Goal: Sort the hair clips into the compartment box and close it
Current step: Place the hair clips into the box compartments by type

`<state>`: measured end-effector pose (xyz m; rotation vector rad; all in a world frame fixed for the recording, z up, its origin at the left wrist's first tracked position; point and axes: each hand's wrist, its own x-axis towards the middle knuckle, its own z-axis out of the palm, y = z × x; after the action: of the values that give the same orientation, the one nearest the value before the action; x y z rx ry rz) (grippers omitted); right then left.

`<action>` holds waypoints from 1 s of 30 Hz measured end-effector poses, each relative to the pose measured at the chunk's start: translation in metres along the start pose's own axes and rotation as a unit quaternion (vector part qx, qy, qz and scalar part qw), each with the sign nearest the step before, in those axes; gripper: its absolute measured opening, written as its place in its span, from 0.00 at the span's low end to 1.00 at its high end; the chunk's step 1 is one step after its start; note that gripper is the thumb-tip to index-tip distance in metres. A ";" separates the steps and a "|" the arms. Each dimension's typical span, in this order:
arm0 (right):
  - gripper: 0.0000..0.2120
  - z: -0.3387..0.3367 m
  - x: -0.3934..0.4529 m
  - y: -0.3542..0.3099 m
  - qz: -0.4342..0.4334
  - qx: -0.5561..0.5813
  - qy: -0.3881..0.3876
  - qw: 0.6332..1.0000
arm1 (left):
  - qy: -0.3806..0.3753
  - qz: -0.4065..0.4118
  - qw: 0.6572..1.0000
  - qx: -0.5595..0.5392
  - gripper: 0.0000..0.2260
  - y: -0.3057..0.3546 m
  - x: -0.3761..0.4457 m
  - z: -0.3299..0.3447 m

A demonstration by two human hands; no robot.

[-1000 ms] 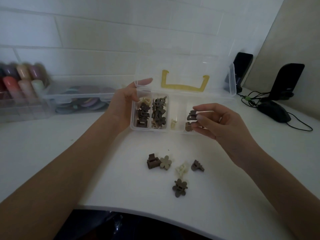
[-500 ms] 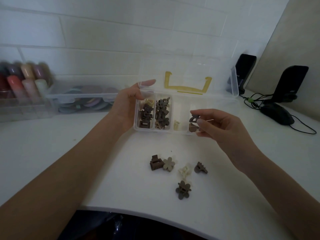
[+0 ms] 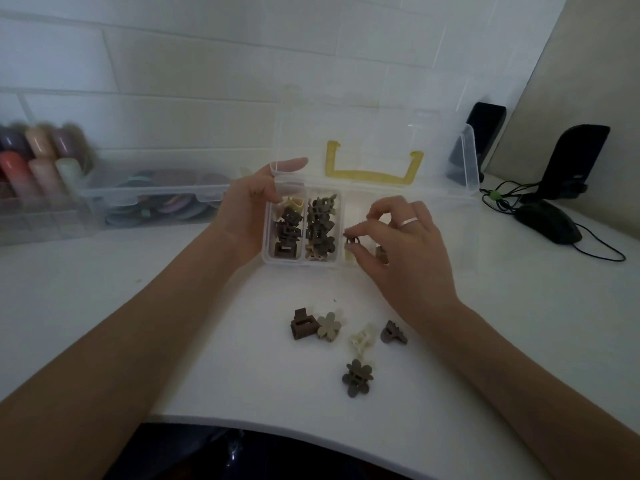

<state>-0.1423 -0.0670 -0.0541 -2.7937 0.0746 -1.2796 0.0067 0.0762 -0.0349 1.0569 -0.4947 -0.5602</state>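
Note:
A clear compartment box (image 3: 269, 261) stands open on the white table, its lid (image 3: 467, 161) with a yellow handle upright behind. My left hand (image 3: 247, 213) holds the box's left end, thumb over the back rim. The two left compartments hold several brown and beige clips (image 3: 320, 230). My right hand (image 3: 401, 244) pinches a small dark brown clip (image 3: 352, 240) over the box's right half and hides the right compartments. On the table in front lie a brown square clip (image 3: 302, 324), a beige flower clip (image 3: 329, 326), a cream clip (image 3: 362, 339), a small brown clip (image 3: 393, 333) and a dark flower clip (image 3: 357, 377).
A clear bin (image 3: 152, 199) of coloured rings and bottles (image 3: 34, 161) stands at the back left. A black mouse (image 3: 550, 223) with its cable and two black stands (image 3: 571, 161) sit at the right. The table's curved front edge (image 3: 311, 431) runs below the loose clips.
My right hand has moved left and down with the dark brown clip, from above the right end of the box to low over its right half. My left hand has stayed on the box.

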 end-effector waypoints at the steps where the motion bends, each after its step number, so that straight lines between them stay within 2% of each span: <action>1: 0.08 0.001 -0.001 0.001 -0.007 -0.018 -0.003 1.000 | -0.002 0.000 1.000 -0.002 0.23 0.000 0.000 0.000; 6: 0.16 -0.011 -0.003 0.006 0.000 0.043 -0.017 0.999 | -0.007 -0.002 1.000 -0.001 0.24 0.000 -0.003 0.002; 11: 0.13 -0.012 -0.006 0.007 -0.065 -0.080 -0.107 0.989 | -0.010 -0.004 1.000 -0.004 0.25 0.000 -0.001 0.001; 16: 0.16 -0.011 -0.005 0.006 -0.075 -0.106 -0.094 0.987 | -0.015 -0.006 1.000 -0.002 0.25 -0.001 -0.001 0.000; 19: 0.16 -0.015 -0.005 0.006 -0.058 -0.066 -0.068 0.994 | -0.014 -0.008 1.000 -0.001 0.24 -0.001 0.000 -0.001; 23: 0.11 -0.031 -0.003 0.005 -0.044 0.085 -0.049 0.994 | -0.012 -0.002 1.000 -0.002 0.24 -0.001 0.001 0.000; 27: 0.11 -0.047 -0.009 -0.008 -0.067 0.211 -0.145 0.964 | -0.009 -0.006 1.000 -0.007 0.24 -0.001 0.001 0.000; 30: 0.15 -0.042 -0.014 -0.018 -0.082 0.201 -0.247 0.944 | -0.008 -0.005 1.000 -0.008 0.24 -0.001 0.000 0.000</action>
<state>-0.1828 -0.0495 -0.0362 -2.6910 -0.4043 -0.4951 0.0061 0.0755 -0.0359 1.0412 -0.4993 -0.5805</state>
